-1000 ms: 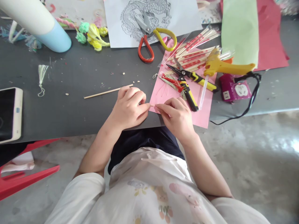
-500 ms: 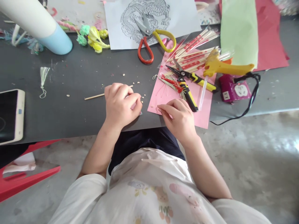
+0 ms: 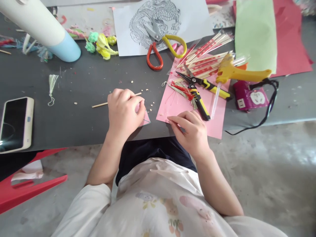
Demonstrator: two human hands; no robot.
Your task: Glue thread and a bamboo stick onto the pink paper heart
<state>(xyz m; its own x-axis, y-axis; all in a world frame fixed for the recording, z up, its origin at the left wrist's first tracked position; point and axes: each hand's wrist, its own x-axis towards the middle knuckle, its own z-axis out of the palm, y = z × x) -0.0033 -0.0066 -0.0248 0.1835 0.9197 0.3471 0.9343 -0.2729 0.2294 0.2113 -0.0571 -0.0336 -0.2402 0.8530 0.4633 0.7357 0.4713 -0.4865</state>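
Observation:
My left hand [image 3: 124, 112] rests curled on the dark table [image 3: 81, 82], fingers closed over a small pink paper piece [image 3: 145, 119] whose corner pokes out to its right. A thin wooden stick [image 3: 100, 104] lies just behind that hand. My right hand [image 3: 191, 130] sits on the near edge of a pink paper sheet [image 3: 172, 105], thumb and forefinger pinched together; what they hold is too small to make out. Black-and-yellow cutters [image 3: 197, 95] lie on the pink sheet just beyond my right hand, beside a red tassel [image 3: 182, 90].
A phone [image 3: 16, 123] lies at the left table edge. Red-and-yellow scissors [image 3: 160, 46] rest on a dragon drawing [image 3: 158, 19]. A yellow glue gun [image 3: 237, 70], bundled sticks [image 3: 207, 56], a magenta plug adapter [image 3: 250, 97] and green and red paper [image 3: 255, 33] lie right. A white-blue tube [image 3: 46, 31] stands back left.
My hands, joined at the pink sheet's corner a second ago, have parted. The left hand moved left onto the dark table over a small pink piece; the right hand stayed near the sheet's edge.

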